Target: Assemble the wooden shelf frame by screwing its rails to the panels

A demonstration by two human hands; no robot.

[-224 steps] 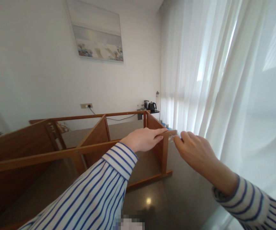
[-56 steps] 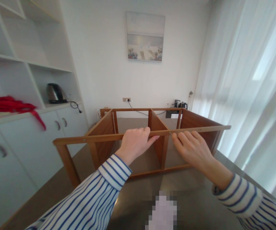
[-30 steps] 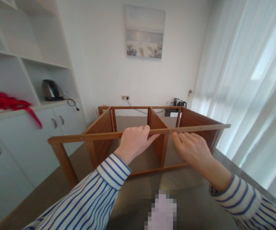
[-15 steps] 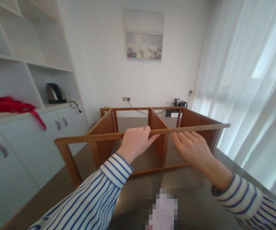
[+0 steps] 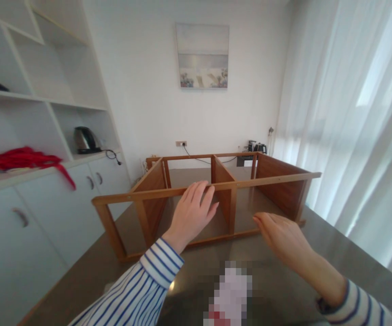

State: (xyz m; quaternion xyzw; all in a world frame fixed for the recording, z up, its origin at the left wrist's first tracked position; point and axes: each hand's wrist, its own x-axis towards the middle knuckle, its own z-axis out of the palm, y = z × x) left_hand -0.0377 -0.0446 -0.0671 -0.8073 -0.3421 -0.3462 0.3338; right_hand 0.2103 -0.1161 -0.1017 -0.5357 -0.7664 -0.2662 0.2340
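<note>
A brown wooden cabinet frame [image 5: 273,178] with two inner dividers lies on a dark grey table [image 5: 338,253]. My left hand [image 5: 193,213] is open, fingers stretched out, with the fingertips resting against the frame's near top rail beside the middle divider. My right hand [image 5: 282,235] hovers clear of the rail, lower and nearer to me, in front of the frame's right compartment. Its fingers are pressed together and slightly curled, and what they hold, if anything, is hidden. Both arms wear blue-and-white striped sleeves.
White cupboards [image 5: 46,213] and open shelves stand at the left, with a steel kettle [image 5: 84,140] and a red cloth [image 5: 22,158] on the counter. White curtains [image 5: 352,113] hang along the right. A picture [image 5: 202,56] hangs on the far wall.
My right hand has left the rail and drawn back down towards me. My left hand has loosened its grip on the rail and now lies with fingers stretched. The view has shifted slightly right.
</note>
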